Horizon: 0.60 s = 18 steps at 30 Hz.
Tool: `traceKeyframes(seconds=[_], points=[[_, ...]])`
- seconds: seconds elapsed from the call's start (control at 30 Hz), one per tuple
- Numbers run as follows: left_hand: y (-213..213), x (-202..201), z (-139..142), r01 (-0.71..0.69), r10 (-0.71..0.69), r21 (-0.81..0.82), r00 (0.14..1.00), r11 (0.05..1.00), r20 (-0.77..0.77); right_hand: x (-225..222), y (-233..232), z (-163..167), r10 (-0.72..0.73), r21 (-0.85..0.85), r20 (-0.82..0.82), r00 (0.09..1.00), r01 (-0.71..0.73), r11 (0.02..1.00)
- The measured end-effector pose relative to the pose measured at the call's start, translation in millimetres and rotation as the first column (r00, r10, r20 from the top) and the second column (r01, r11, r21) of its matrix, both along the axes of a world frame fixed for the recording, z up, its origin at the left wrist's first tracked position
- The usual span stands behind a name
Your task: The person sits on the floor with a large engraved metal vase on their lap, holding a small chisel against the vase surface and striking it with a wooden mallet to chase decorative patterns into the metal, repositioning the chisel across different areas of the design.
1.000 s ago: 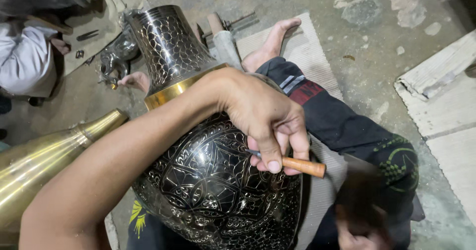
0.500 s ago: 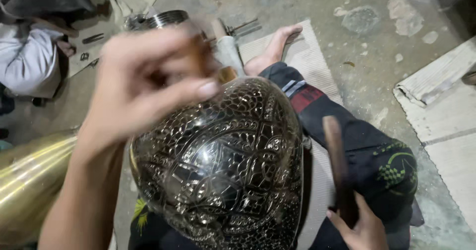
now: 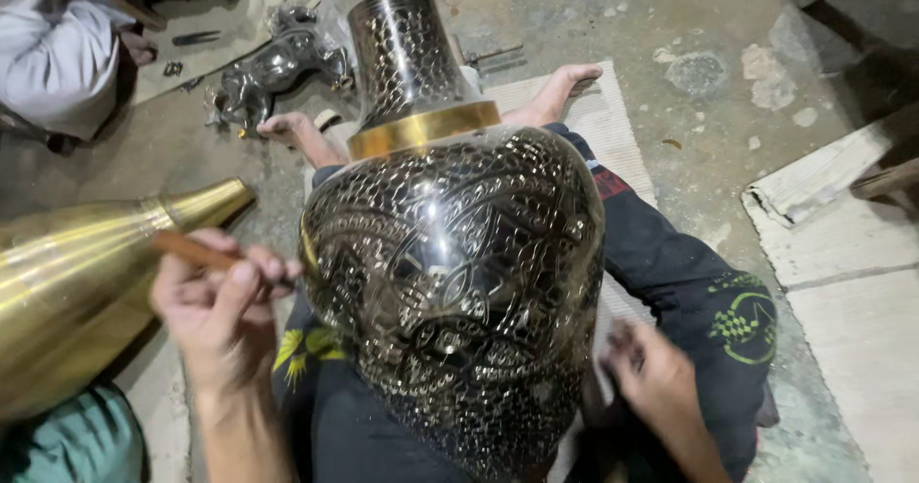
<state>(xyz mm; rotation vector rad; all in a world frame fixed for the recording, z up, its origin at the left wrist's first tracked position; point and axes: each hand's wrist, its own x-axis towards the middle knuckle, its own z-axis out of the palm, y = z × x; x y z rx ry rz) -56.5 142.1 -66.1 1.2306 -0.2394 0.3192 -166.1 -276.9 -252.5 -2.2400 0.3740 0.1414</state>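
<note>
Lying lengthwise on the lap, engraved vase (image 3: 450,282) neck pointing away, left grip (image 3: 215,315) clamped on wooden-handled tool (image 3: 196,251), right grip (image 3: 651,378) unclear.

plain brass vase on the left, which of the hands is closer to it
Left. The left hand, holding a wooden-handled tool, sits right beside the plain brass vase. The right hand is far across, on the other side of the engraved vase lying on the lap.

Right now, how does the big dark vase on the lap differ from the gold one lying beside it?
The engraved vase is dark with a fine chased pattern and a gold neck band; the plain brass vase is smooth and gold all over. The engraved one lies across the lap, the brass one off to the side. Both are shiny metal.
</note>
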Motion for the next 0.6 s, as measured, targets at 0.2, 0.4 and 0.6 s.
traceKeyframes(seconds=[0.2, 0.4, 0.6], points=[[-4.5, 27.3, -48.6, -0.047, 0.026, -0.248, 0.996, 0.968, -0.086, 89.4, 1.7, 25.7, -0.179, 0.715, 0.0, 0.984, 0.126, 0.687], [-5.8, 36.1, -63.2, -0.048, 0.019, -0.262, 0.993, 0.964, -0.112, 119.4, 33.0, 43.4, -0.084, 0.848, -0.192, 0.978, 0.208, 0.487], [-4.4, 41.3, -66.0, -0.058, 0.025, -0.267, 0.992, 0.962, -0.123, 123.7, 43.8, 43.8, -0.064, 0.86, -0.233, 0.97, 0.237, 0.453]])
